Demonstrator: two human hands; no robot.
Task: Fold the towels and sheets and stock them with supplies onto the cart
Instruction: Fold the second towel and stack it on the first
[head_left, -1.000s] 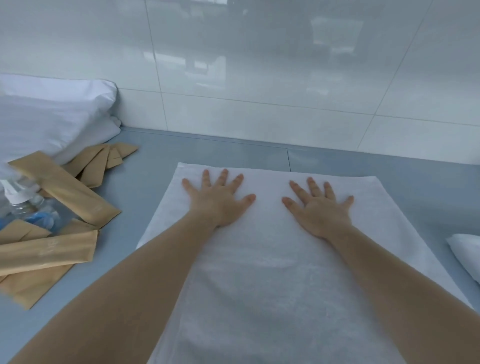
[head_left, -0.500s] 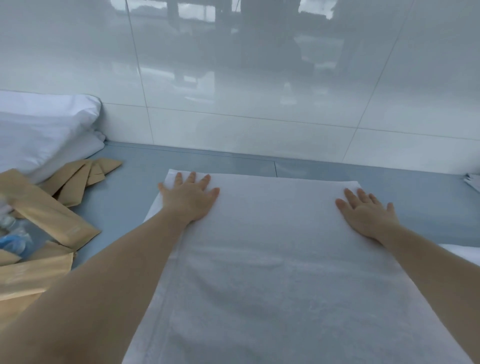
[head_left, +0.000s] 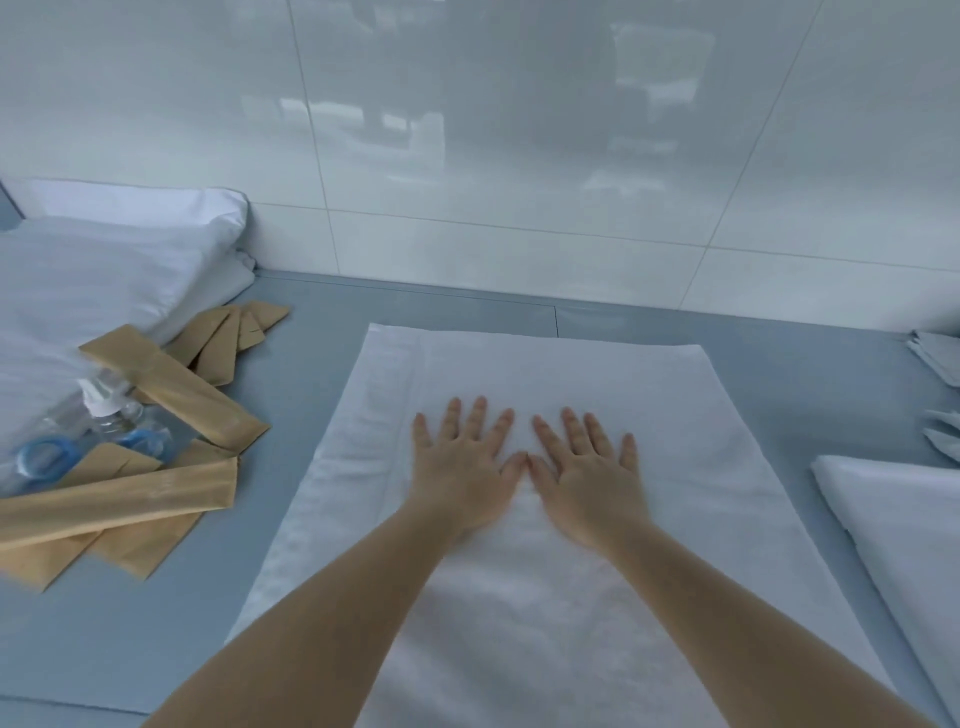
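A white towel (head_left: 530, 364) lies spread flat on the grey table (head_left: 311, 441), running from near the wall toward me. My left hand (head_left: 465, 467) and my right hand (head_left: 587, 475) press flat on its middle, side by side, fingers straight and spread, thumbs almost touching. Neither hand holds anything. The towel's near end is hidden under my forearms.
Tan paper packets (head_left: 171, 384) lie scattered at the left beside clear water bottles (head_left: 104, 421) with blue labels. White bedding (head_left: 104, 270) is piled at the far left against the tiled wall (head_left: 519, 156). Another white cloth (head_left: 898, 525) lies at the right, folded pieces (head_left: 937, 353) behind it.
Both hands slid from the towel's far corners back to its middle and now lie next to each other. The view shifted a little, bringing the cloth at the right into sight.
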